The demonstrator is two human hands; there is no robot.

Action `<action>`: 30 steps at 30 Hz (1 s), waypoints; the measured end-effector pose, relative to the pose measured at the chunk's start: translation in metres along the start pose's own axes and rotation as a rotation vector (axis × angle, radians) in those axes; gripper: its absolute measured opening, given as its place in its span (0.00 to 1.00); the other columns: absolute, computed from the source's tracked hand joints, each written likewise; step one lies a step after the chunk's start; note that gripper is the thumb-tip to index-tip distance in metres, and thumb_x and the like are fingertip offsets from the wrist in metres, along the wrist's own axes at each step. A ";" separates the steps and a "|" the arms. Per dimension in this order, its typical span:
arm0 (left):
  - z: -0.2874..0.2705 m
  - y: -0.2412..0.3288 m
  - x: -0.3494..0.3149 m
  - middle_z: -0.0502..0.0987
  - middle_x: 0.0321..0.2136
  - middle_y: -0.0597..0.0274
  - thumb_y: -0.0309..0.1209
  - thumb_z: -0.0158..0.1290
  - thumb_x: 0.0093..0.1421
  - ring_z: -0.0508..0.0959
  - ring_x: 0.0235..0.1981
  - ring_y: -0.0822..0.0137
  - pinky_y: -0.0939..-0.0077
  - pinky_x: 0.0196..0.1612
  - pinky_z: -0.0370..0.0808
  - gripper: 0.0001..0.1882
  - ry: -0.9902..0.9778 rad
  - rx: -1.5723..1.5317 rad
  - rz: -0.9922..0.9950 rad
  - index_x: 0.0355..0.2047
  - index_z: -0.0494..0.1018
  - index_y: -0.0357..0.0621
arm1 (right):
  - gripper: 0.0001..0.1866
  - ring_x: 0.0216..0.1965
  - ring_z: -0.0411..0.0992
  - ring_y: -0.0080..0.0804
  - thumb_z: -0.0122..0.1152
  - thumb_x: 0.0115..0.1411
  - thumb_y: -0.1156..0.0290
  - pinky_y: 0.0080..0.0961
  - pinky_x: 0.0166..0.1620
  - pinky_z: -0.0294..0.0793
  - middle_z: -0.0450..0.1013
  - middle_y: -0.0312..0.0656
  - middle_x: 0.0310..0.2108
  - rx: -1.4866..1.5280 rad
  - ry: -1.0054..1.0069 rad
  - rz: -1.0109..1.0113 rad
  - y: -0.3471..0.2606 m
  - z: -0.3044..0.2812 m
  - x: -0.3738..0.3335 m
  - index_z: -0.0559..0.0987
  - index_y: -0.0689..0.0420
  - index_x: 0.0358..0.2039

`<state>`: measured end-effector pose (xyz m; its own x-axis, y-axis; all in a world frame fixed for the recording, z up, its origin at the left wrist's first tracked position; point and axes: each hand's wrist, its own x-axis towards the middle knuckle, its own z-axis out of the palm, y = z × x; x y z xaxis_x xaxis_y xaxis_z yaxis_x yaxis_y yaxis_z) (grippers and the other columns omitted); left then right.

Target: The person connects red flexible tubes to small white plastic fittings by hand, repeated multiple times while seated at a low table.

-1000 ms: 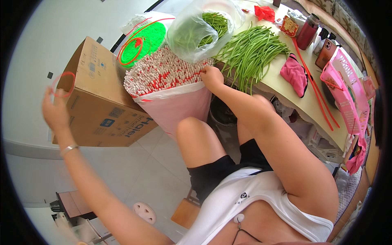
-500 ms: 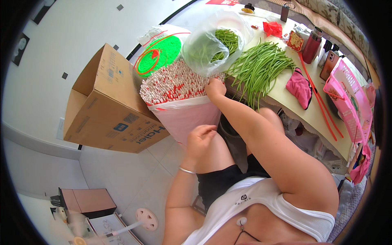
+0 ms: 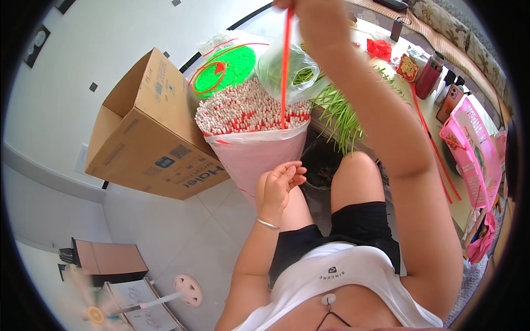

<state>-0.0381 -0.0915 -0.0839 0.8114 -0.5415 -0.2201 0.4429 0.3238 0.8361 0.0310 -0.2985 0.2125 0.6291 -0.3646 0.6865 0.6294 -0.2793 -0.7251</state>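
My right hand (image 3: 313,17) is raised at the top edge, its fingers closed round the upper end of a long thin red strip (image 3: 286,66). The strip hangs almost straight down, its lower end at the near edge of a dense bundle of white-tipped red strips (image 3: 243,113). That bundle stands upright in a pale pink bag (image 3: 256,160) in front of my left knee. My left hand (image 3: 281,185) is beside the bag, over my left knee, fingers loosely curled and apart, holding nothing. My right forearm partly hides a pile of green stems (image 3: 342,118) on the table.
An open cardboard box (image 3: 160,143) stands left of the bag. Beyond are a bright green bundle (image 3: 237,63) and a clear plastic bag (image 3: 276,71). The right-hand table (image 3: 461,212) carries a dark red flask (image 3: 429,77), a phone (image 3: 450,103) and a pink basket (image 3: 469,143). A fan (image 3: 95,314) is lower left.
My right hand has risen from the bundle's right edge to the top of the view, drawing up a red strip. My left hand has shifted slightly right, its fingers looser.
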 end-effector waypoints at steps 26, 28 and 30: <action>-0.002 0.031 0.007 0.80 0.44 0.58 0.40 0.55 0.64 0.78 0.51 0.55 0.40 0.68 0.61 0.14 -0.079 -0.895 0.589 0.45 0.78 0.46 | 0.15 0.30 0.56 0.29 0.49 0.69 0.71 0.29 0.36 0.60 0.58 0.37 0.27 1.436 0.915 0.206 0.118 -0.294 -0.216 0.71 0.67 0.52; 0.003 0.044 0.000 0.79 0.35 0.64 0.39 0.57 0.63 0.78 0.38 0.64 0.54 0.59 0.72 0.12 -0.223 -1.021 0.592 0.40 0.80 0.46 | 0.09 0.29 0.56 0.27 0.55 0.66 0.72 0.26 0.35 0.60 0.59 0.33 0.26 1.591 0.775 0.236 0.107 -0.278 -0.213 0.77 0.61 0.43; 0.003 0.056 -0.005 0.77 0.32 0.66 0.38 0.57 0.63 0.74 0.34 0.68 0.62 0.51 0.71 0.11 -0.335 -1.004 0.609 0.40 0.80 0.46 | 0.09 0.28 0.56 0.25 0.55 0.66 0.71 0.25 0.34 0.59 0.59 0.32 0.25 1.634 0.600 0.217 0.100 -0.270 -0.212 0.77 0.61 0.44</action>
<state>-0.0189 -0.0728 -0.0346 0.9162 -0.2171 0.3367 0.2427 0.9694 -0.0354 -0.1622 -0.4890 -0.0204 0.7528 -0.6247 0.2074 0.5736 0.7772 0.2587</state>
